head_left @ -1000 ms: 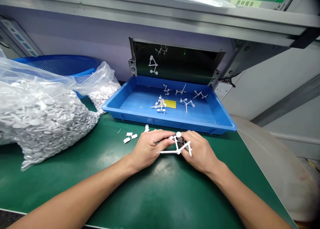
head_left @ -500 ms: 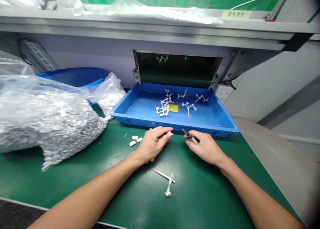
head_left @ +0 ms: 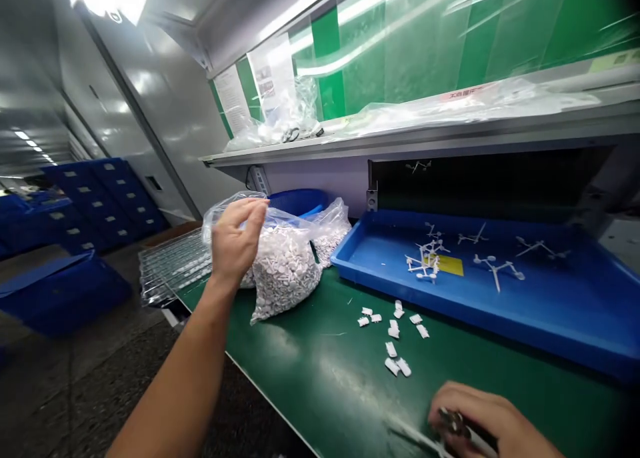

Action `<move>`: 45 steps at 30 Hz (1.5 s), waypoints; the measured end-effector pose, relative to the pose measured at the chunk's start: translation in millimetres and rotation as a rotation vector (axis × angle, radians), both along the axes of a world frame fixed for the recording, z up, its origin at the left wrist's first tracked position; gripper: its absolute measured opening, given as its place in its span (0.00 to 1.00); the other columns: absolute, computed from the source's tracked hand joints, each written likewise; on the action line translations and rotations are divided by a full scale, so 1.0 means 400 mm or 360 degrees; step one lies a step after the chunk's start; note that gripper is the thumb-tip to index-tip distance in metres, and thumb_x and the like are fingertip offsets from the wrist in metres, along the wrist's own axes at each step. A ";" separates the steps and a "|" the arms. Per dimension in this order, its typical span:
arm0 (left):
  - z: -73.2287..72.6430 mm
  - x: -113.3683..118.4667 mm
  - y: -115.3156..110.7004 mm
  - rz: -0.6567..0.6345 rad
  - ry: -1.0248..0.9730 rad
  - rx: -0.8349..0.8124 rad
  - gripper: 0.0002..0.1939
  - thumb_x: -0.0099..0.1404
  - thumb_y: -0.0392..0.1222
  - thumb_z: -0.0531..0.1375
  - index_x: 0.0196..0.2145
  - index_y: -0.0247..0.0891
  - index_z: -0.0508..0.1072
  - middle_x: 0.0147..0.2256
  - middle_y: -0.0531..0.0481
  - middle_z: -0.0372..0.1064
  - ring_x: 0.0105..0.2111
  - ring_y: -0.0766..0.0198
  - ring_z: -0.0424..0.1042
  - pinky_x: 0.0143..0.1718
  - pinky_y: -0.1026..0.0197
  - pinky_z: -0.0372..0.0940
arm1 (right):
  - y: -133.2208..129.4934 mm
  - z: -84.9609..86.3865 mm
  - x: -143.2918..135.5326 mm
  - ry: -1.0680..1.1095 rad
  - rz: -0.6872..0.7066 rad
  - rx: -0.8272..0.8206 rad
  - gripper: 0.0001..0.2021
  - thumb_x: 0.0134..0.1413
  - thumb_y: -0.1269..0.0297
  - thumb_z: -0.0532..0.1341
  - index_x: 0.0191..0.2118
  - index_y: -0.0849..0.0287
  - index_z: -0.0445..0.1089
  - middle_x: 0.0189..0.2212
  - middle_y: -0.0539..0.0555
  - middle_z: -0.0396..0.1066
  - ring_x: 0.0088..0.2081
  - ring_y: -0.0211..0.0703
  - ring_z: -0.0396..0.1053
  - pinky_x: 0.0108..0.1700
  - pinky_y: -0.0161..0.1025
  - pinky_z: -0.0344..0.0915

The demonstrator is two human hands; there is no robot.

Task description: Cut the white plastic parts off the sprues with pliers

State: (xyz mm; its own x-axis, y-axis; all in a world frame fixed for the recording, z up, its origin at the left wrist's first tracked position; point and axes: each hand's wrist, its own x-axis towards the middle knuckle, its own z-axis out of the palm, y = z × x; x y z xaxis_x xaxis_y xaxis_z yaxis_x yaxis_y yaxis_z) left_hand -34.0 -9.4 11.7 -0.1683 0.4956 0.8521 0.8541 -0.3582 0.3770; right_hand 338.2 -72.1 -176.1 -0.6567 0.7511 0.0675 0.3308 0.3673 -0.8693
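Observation:
My left hand is raised in front of a clear plastic bag full of small white plastic parts. Its thumb and fingers are pressed together; whatever they hold, if anything, does not show. Low at the right, my blurred right hand is closed around a pair of cutting pliers. Beside it lies a white plastic sprue, smeared by motion; whether the hand touches it I cannot tell. Several small white plastic pieces lie in loose groups on the green table.
A blue tray at the right carries several white branched sprues. Behind the full bag are a smaller bag and a blue basket. A shelf overhangs the table. Blue bins stand far left.
The view has swung left. My left hand has moved from the tray's front edge to the bag, carrying a white piece earlier. My right hand has drawn back toward the sprue, still holding the pliers.

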 end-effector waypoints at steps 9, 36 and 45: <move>-0.212 0.331 -0.051 -0.1114 0.0171 -0.0965 0.08 0.67 0.43 0.60 0.36 0.39 0.78 0.36 0.51 0.76 0.35 0.64 0.73 0.37 0.64 0.66 | 0.052 0.031 0.064 0.0863 -0.0832 -0.0409 0.12 0.52 0.57 0.66 0.40 0.56 0.72 0.41 0.55 0.74 0.39 0.43 0.70 0.44 0.40 0.67; -0.362 0.591 0.019 -0.1132 0.0194 -0.1294 0.10 0.65 0.44 0.58 0.38 0.39 0.77 0.34 0.51 0.77 0.32 0.64 0.74 0.31 0.66 0.62 | 0.044 -0.003 0.106 -0.0090 -0.0687 0.0864 0.42 0.49 0.76 0.55 0.69 0.52 0.42 0.64 0.50 0.55 0.63 0.45 0.57 0.65 0.43 0.58; -0.432 0.575 0.032 -0.1477 -0.0855 -0.1844 0.08 0.57 0.41 0.64 0.33 0.34 0.73 0.25 0.53 0.69 0.23 0.68 0.69 0.23 0.66 0.67 | 0.040 -0.024 0.117 -0.0284 -0.0532 0.1163 0.33 0.58 0.70 0.54 0.68 0.53 0.48 0.66 0.51 0.50 0.62 0.46 0.58 0.60 0.38 0.64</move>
